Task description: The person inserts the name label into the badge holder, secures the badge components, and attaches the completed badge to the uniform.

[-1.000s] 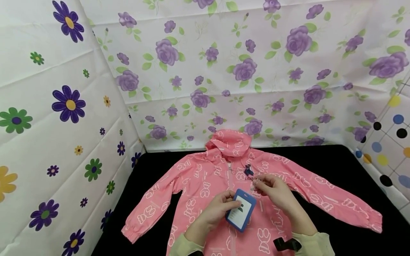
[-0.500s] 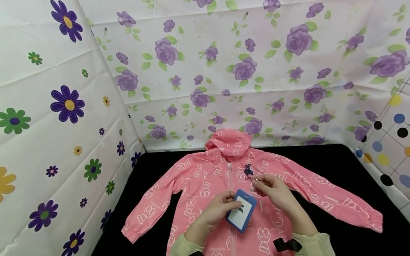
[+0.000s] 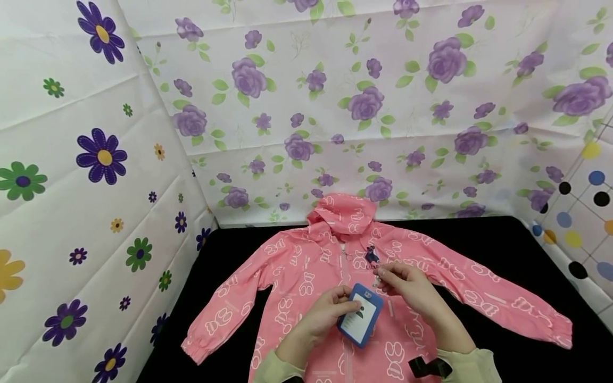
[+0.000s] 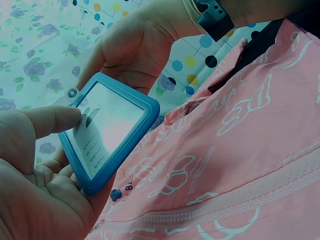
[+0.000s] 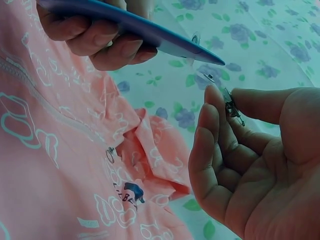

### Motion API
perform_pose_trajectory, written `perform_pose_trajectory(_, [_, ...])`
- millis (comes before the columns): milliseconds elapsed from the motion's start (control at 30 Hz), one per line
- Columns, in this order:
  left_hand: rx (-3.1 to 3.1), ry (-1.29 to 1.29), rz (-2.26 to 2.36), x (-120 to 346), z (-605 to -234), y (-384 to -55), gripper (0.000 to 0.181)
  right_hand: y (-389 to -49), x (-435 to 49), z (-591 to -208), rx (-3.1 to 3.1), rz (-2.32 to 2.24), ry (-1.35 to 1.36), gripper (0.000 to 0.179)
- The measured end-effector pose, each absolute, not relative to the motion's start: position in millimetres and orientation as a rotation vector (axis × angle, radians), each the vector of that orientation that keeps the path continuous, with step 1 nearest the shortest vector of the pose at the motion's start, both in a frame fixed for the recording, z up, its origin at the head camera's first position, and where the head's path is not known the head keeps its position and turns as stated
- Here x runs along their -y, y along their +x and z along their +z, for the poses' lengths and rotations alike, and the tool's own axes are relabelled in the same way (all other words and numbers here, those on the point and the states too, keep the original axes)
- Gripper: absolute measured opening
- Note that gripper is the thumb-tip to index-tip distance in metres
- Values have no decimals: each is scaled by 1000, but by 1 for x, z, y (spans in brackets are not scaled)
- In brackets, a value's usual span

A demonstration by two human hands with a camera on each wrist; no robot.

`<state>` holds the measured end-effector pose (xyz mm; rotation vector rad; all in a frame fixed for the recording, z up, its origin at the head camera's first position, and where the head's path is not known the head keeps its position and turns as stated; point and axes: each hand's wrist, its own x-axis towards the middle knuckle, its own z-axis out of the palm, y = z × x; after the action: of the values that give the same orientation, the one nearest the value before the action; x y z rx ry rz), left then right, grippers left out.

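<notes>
My left hand [image 3: 322, 316] holds a blue-framed ID badge holder [image 3: 362, 319] tilted over the jacket, thumb on its front and fingers behind. A white card with a dark figure shows in its window. At the badge's slotted end, a small clear strap with a snap stud [image 4: 73, 93] shows in the left wrist view. Just off that end, my right hand [image 3: 408, 284] pinches a small metal clip [image 5: 231, 106] between thumb and fingertip. Underneath both hands, a pink hooded jacket [image 3: 306, 266] with white outline prints lies spread, zipper up the middle.
The jacket covers much of a black tabletop [image 3: 498, 239], its sleeves stretched to both sides. Flower-printed sheets [image 3: 297, 175] stand behind and at the left; a dotted sheet [image 3: 589, 223] stands on the right. A black strap [image 3: 429, 366] sits at the right wrist.
The clear strap now shows at the badge's slot, which looked open a second ago. My right fingertips have shifted slightly with the clip. My left hand and the badge have stayed nearly still.
</notes>
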<state>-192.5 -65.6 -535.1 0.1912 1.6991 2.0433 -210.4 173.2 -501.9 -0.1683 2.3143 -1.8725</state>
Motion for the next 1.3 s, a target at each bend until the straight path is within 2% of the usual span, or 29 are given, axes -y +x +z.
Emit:
perform_pose_trajectory(367, [-1708,185,2045,66,-536,-192,17,-209,-171,-499,-2236,-1896,-176,39])
perform_pose_trajectory(600, [-1728,208,2058,65,-537,-192,20,-209,-173,-496,-2166,-1900,-272,42])
perform_pose_trajectory(933, [-1706,350,2099,68,-539,-195,33,-209,-173,-493,-2104,-1920,-305,44])
perform_pose_trajectory(1300, [-1781,375,2029,68,-536,-193,31,-206,-169,-494,-2154,-1883,-277,40])
